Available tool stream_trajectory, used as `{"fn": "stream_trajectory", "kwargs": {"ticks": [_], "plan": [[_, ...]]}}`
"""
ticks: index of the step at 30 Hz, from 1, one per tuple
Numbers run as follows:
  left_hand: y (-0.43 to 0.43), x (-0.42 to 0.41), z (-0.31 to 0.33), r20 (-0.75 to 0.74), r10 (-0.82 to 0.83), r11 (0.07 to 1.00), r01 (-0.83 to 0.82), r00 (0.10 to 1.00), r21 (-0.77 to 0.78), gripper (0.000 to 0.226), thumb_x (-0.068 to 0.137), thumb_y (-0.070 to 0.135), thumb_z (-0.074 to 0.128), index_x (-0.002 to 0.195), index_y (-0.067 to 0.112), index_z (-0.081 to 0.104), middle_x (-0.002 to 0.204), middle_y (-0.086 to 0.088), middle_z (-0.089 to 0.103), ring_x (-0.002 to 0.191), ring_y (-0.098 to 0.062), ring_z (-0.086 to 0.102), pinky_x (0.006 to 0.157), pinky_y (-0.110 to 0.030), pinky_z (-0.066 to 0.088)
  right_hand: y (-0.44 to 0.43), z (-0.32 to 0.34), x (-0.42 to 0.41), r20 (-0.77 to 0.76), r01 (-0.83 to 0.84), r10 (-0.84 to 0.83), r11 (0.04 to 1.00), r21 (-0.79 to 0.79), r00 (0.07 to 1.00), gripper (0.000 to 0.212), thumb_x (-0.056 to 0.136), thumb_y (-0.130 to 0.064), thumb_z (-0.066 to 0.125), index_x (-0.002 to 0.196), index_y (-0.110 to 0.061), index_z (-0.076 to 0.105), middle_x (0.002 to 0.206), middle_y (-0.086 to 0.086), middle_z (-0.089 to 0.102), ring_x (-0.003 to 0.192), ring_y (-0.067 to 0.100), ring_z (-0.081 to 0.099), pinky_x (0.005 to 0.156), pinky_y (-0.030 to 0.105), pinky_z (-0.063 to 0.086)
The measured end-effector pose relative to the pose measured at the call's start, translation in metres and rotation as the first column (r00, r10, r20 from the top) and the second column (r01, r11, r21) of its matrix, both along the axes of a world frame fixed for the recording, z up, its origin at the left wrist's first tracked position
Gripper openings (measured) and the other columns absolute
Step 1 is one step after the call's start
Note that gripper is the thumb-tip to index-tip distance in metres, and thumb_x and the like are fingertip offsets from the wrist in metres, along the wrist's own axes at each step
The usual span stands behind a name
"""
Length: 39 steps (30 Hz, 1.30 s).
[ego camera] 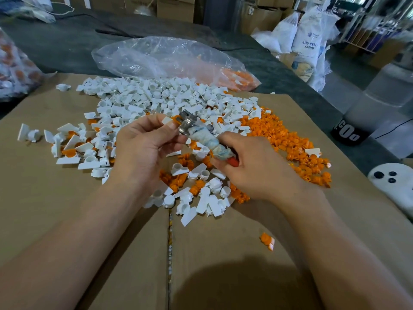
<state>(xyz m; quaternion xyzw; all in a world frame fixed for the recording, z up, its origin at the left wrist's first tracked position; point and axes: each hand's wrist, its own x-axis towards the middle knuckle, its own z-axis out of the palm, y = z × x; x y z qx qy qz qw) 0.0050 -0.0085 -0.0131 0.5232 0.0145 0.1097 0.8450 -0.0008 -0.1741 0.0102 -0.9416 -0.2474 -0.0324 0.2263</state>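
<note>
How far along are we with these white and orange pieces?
Done: little that I can confirm; one joined-looking orange-and-white piece lies apart on the cardboard. In hand: the right hand grips the wrapped tool, the left hand pinches a white piece at its metal head. Left: most of it, the big white pile and orange pile lie loose.

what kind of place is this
Probably a plastics factory or assembly shop: heaps of white parts and orange parts lie on cardboard, sacks printed ABS resin stand behind, and the left hand and right hand hold a tool.
</note>
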Motion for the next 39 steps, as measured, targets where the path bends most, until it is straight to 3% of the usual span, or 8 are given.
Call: {"fn": "stream_trajectory", "kwargs": {"ticks": [14, 18, 21, 26, 31, 35, 39], "plan": [[0.003, 0.001, 0.000, -0.040, 0.016, 1.000, -0.016, 0.999, -0.014, 0.020, 0.083, -0.006, 0.056, 0.069, 0.009, 0.059, 0.051, 0.003, 0.062, 0.047, -0.009, 0.061, 0.045, -0.016, 0.048, 0.005, -0.008, 0.003, 0.080, 0.047, -0.043, 0.998, -0.049, 0.996, 0.010, 0.089, -0.023, 0.057, 0.087, -0.014, 0.052, 0.061, -0.009, 0.041, 0.055, 0.009, 0.040, 0.050, 0.025, 0.029], [0.004, 0.002, 0.001, -0.056, -0.010, 1.000, 0.008, 0.998, -0.025, 0.015, 0.082, -0.004, 0.058, 0.072, 0.007, 0.059, 0.053, 0.001, 0.062, 0.049, -0.010, 0.062, 0.046, -0.016, 0.048, 0.001, -0.008, 0.005, 0.117, 0.050, -0.043, 0.997, -0.057, 0.992, 0.014, 0.088, -0.031, 0.058, 0.087, -0.019, 0.051, 0.064, -0.011, 0.042, 0.058, 0.006, 0.040, 0.051, 0.026, 0.030], [0.005, 0.003, 0.001, -0.102, -0.069, 0.997, 0.065, 0.992, -0.050, 0.007, 0.084, 0.002, 0.059, 0.077, 0.004, 0.059, 0.057, -0.001, 0.064, 0.053, -0.011, 0.064, 0.048, -0.016, 0.050, -0.008, -0.005, 0.011, 0.191, 0.128, -0.120, 0.991, -0.028, 0.974, 0.016, 0.084, -0.035, 0.060, 0.090, -0.021, 0.054, 0.073, -0.008, 0.048, 0.063, 0.005, 0.040, 0.053, 0.027, 0.032], [0.004, 0.006, -0.001, -0.239, -0.092, 0.990, 0.064, 0.967, -0.124, 0.017, 0.092, 0.017, 0.054, 0.078, 0.007, 0.058, 0.055, -0.002, 0.065, 0.049, -0.010, 0.064, 0.041, -0.015, 0.048, -0.026, -0.008, 0.022, 0.215, 0.300, -0.301, 0.953, 0.036, 0.929, 0.025, 0.084, -0.037, 0.059, 0.099, -0.016, 0.058, 0.086, -0.003, 0.056, 0.074, 0.014, 0.047, 0.056, 0.025, 0.035], [0.010, 0.009, -0.002, -0.252, 0.069, 0.974, -0.120, 0.965, -0.192, 0.019, 0.095, 0.021, 0.051, 0.082, 0.008, 0.059, 0.053, 0.003, 0.064, 0.050, -0.006, 0.063, 0.043, -0.014, 0.047, -0.040, -0.014, 0.035, 0.156, 0.413, -0.404, 0.910, -0.034, 0.902, 0.031, 0.083, -0.039, 0.060, 0.105, -0.016, 0.057, 0.091, -0.003, 0.052, 0.081, 0.014, 0.043, 0.060, 0.027, 0.025], [0.019, 0.013, 0.002, -0.270, 0.209, 0.893, -0.296, 0.940, -0.338, 0.014, 0.095, 0.011, 0.048, 0.085, 0.008, 0.057, 0.051, 0.003, 0.063, 0.051, -0.006, 0.064, 0.047, -0.012, 0.046, -0.048, -0.017, 0.041, 0.097, 0.487, -0.480, 0.871, -0.064, 0.872, 0.045, 0.079, -0.045, 0.065, 0.113, -0.017, 0.056, 0.107, 0.004, 0.058, 0.095, 0.021, 0.051, 0.068, 0.028, 0.031], [0.028, 0.015, 0.006, -0.362, 0.247, 0.797, -0.401, 0.899, -0.451, 0.012, 0.097, 0.013, 0.046, 0.094, 0.009, 0.057, 0.050, 0.003, 0.064, 0.052, -0.005, 0.065, 0.048, -0.012, 0.046, -0.051, -0.019, 0.044, 0.078, 0.531, -0.525, 0.839, -0.121, 0.847, 0.057, 0.077, -0.046, 0.066, 0.124, -0.017, 0.052, 0.119, 0.005, 0.055, 0.108, 0.023, 0.050, 0.071, 0.028, 0.034]]}}
